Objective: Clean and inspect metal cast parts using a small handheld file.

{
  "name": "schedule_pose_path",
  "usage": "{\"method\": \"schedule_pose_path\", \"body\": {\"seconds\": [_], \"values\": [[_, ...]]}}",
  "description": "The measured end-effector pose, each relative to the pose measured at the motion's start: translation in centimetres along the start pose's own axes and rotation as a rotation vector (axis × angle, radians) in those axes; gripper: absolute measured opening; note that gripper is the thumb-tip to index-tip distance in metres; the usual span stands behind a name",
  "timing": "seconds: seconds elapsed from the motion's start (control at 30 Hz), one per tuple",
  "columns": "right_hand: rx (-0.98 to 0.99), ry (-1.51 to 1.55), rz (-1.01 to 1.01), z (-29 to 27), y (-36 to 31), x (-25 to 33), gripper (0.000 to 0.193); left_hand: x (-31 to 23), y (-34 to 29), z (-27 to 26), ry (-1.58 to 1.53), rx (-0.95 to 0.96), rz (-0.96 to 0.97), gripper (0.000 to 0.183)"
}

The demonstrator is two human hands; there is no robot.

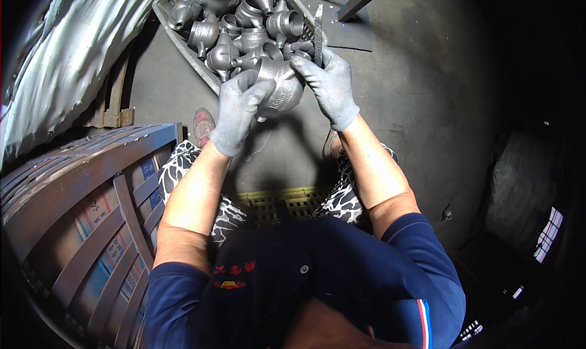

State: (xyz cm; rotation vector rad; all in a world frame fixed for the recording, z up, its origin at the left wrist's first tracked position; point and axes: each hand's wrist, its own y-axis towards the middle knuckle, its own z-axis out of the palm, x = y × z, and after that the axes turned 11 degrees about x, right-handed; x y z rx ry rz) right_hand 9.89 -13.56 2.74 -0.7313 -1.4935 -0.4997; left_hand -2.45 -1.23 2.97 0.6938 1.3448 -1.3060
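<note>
Both my hands wear light grey knit gloves. Between them, above the near end of a crate, is a grey cast-metal water meter body (284, 91) with a round threaded opening and raised lettering. My left hand (239, 108) grips it by its left side, thumb on the casting near the threaded rim. In my right hand (330, 85) a narrow, dark flat file (318, 35) stands nearly upright. The fingertips of that hand also rest against the casting's upper right side. Part of the file is hidden within the glove.
The grey crate (174, 43) ahead is heaped with similar castings (222, 56). A slatted wooden frame (85, 193) is at my left, below white sheeting (67, 62). A yellow plastic crate (278, 201) shows between my legs. One small metal piece (447, 212) lies on the floor at right.
</note>
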Motion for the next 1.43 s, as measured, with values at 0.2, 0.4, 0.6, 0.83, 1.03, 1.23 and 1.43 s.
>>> {"method": "schedule_pose_path", "body": {"seconds": [0.2, 0.4, 0.6, 0.83, 1.03, 1.23, 1.43], "values": [[0.008, -0.011, 0.037, 0.1, 0.0, -0.7, 0.023, 0.6, 0.6, -0.4, -0.157, -0.003, -0.156, 0.025], [0.011, 0.034, 0.061, -0.8, 0.0, -0.9, 0.024, -0.2, 0.1, -0.2, -0.165, 0.152, -0.093, 0.025], [-0.001, -0.017, 0.051, -0.7, 0.6, -0.8, 0.025, 0.5, 0.1, -0.9, 0.016, 0.194, -0.004, 0.031], [0.042, -0.03, 0.053, -0.1, 0.5, -0.4, 0.024, 0.7, 0.5, -0.9, -0.092, 0.098, -0.056, 0.029], [0.056, 0.031, 0.074, -0.2, 0.4, -0.1, 0.024, 0.9, 0.5, -1.0, -0.086, 0.141, -0.076, 0.033], [0.042, 0.117, 0.109, -0.6, 0.8, -0.4, 0.026, 0.6, 0.2, -0.8, -0.047, 0.186, -0.032, 0.037], [0.051, 0.343, 0.107, -1.2, 1.0, -0.4, 0.038, 0.4, 0.0, -0.8, -0.132, 0.123, -0.063, 0.047]]}}
